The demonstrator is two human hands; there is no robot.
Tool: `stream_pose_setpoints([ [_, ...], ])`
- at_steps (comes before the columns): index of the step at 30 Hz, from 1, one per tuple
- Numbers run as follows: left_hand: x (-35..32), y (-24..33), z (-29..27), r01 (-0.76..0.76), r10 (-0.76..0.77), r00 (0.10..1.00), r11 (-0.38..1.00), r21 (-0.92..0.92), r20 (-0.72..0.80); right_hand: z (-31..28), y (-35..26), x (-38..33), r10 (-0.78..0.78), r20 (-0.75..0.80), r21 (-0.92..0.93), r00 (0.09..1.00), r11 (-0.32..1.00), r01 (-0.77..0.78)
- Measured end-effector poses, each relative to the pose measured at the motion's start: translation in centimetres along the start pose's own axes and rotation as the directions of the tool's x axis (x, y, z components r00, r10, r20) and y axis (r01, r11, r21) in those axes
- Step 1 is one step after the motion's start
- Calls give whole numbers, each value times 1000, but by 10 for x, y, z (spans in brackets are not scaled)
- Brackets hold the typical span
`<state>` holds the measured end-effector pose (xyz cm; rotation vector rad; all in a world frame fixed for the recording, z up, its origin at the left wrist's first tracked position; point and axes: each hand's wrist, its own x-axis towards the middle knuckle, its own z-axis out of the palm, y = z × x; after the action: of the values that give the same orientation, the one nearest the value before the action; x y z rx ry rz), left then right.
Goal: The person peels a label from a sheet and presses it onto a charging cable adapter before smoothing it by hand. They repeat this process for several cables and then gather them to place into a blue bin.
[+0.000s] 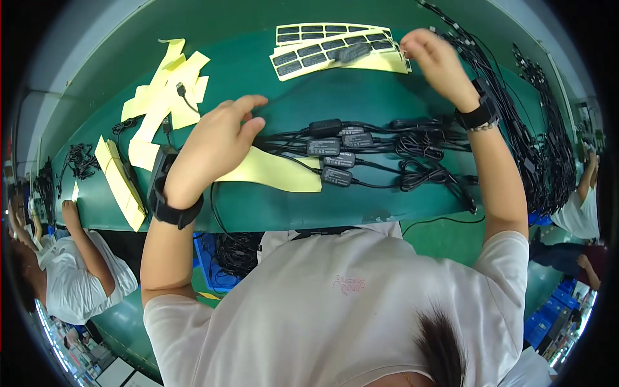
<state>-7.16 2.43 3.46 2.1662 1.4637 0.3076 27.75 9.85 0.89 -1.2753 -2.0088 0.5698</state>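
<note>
My left hand (219,138) is over the left part of the green table, its thumb and index finger apart with nothing seen between them. At the far side, the fingers of my right hand (432,57) are pinched together at the right end of the yellow label sheets (290,72). A motion-blurred black cable with a box-shaped module (353,53) hangs over these sheets beside my right fingertips, and its faint lead trails toward my left hand. Between my arms lie several black cables with labelled modules (324,148), partly on a yellow strip (277,171).
Yellow backing paper (148,116) is heaped at the left, with a USB plug (181,89) on it. A long bundle of black cables (509,122) covers the right side. A blue bin (207,261) of cables stands below the table edge. Other people (80,277) sit at both sides.
</note>
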Motion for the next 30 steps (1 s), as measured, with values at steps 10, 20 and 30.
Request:
stream_pose_setpoints([
  [10,33,-8,15,119,-96,985,979,166,-142,-1,12,21,-251,239,-435,938,836,335],
  [20,-27,6,-2,-83,80,994,996,43,80,5,-83,-91,-156,485,-349,861,868,353],
  [30,-34,-3,42,-164,114,980,929,332,165,29,-88,-142,56,468,-557,882,794,245],
])
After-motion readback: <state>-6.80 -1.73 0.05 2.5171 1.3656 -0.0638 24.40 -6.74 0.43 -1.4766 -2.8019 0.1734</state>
